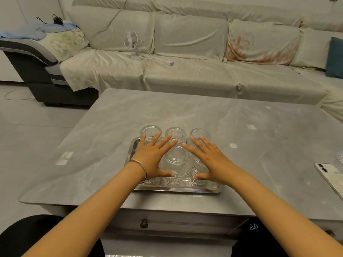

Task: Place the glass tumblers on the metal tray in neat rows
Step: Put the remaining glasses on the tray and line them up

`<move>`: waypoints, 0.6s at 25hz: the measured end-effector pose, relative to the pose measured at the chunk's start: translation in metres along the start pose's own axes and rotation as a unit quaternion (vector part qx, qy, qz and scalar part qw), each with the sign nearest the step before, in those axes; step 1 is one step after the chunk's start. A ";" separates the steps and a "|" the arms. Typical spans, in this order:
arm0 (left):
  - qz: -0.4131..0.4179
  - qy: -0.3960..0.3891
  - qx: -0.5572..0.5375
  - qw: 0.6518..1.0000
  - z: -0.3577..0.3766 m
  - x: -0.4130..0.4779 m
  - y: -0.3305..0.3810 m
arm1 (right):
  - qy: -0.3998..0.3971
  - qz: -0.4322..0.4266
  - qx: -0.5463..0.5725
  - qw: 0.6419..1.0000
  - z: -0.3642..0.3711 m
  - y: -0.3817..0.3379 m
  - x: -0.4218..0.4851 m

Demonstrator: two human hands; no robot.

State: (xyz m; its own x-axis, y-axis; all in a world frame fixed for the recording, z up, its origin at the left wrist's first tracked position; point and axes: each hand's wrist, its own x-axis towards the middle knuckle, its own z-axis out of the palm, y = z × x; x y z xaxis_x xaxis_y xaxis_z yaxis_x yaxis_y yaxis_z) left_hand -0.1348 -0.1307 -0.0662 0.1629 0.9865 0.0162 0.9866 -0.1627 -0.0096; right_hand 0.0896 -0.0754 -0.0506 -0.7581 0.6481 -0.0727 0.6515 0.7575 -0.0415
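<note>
Nearest the camera: two bare forearms reaching forward over the table edge. Left hand (151, 158), bracelet at wrist, lies flat with fingers spread, gripping nothing. Right hand (207, 160) likewise flat and splayed, holding nothing. Both hover over or rest on the glass tumblers (176, 158); contact cannot be confirmed. Tumblers stand in two rows of three on the metal tray (204, 190), near the front edge of the grey table (185, 112).

Assessment: placement appears complete; step in hand is final alignment. Next move calls for light nudging only, or withdrawal.

Phone (330, 177) at right. Covered sofa (185, 52) behind, small fan (131, 43) on it.
</note>
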 end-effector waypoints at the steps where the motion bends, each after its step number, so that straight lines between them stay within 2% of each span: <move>1: 0.000 -0.001 -0.001 1.000 0.000 0.000 0.000 | 0.000 0.003 0.000 1.000 0.000 -0.001 0.000; 15: -0.004 -0.008 -0.025 1.000 -0.005 -0.004 0.002 | 0.028 0.028 -0.008 0.999 0.004 -0.005 -0.001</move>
State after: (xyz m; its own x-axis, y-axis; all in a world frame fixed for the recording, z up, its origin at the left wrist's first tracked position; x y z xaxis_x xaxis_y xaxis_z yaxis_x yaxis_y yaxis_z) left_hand -0.1335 -0.1349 -0.0613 0.1548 0.9880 0.0005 0.9871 -0.1547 0.0404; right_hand 0.0871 -0.0797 -0.0544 -0.7213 0.6924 -0.0184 0.6927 0.7209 -0.0222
